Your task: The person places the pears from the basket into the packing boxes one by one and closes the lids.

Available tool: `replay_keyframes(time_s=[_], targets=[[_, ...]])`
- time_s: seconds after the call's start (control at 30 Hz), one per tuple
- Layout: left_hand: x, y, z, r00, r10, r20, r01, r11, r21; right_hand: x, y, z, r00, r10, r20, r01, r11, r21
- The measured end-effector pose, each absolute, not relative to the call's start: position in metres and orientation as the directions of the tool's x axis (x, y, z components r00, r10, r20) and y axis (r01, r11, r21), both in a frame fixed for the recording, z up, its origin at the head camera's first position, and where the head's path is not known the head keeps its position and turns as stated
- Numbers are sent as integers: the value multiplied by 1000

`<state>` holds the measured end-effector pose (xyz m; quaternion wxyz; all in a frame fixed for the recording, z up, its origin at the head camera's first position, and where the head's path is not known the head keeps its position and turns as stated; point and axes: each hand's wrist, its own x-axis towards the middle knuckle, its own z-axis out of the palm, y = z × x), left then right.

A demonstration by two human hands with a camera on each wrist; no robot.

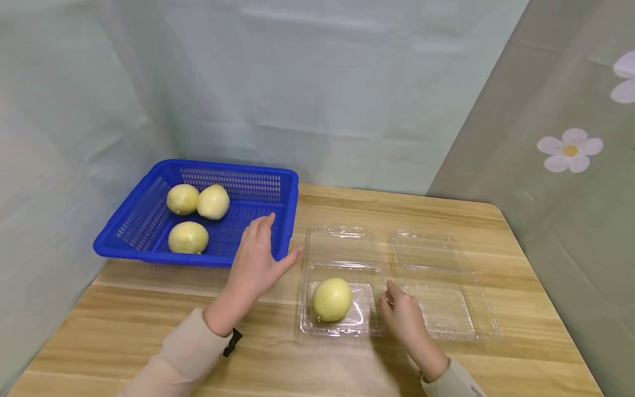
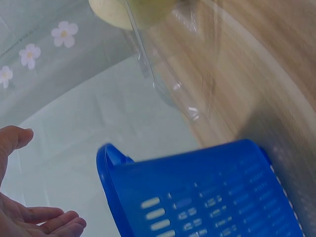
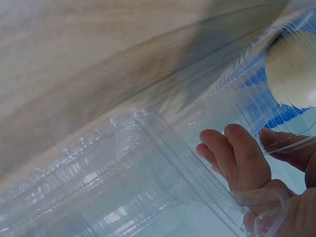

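My left hand point(image 1: 253, 262) is held over the front right corner of the blue plastic basket point(image 1: 286, 220), fingers extended and thumb spread, with nothing in it. Inside the basket lie three pale yellow melons point(image 1: 188, 237). An open clear plastic clamshell box point(image 1: 364, 325) holds one yellow melon point(image 1: 332, 299) in its left half. My right hand point(image 1: 404, 314) pinches this box's right rim between thumb and fingers. In the right wrist view, the thumb point(image 3: 286, 153) lies at that rim. The left wrist view catches the left hand's fingertips point(image 2: 64, 224) beside the basket.
A second open clear clamshell box point(image 1: 446, 311) stands just right of my right hand, with no fruit in it. Both lids lean back toward the far side of the wooden table point(image 1: 278, 358). A pale curtain point(image 1: 322, 110) hangs behind, with a flowered panel on the right.
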<state>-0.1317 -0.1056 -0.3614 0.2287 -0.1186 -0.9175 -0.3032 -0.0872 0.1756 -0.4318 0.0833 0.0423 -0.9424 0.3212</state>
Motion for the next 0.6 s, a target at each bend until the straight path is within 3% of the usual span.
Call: replay_keyframes(time_s=[0.6], targets=[[-155,-142,-356,-833,-34,553,306,804,511,-86,175,-433,-984,-24,178,-127,794,-595]])
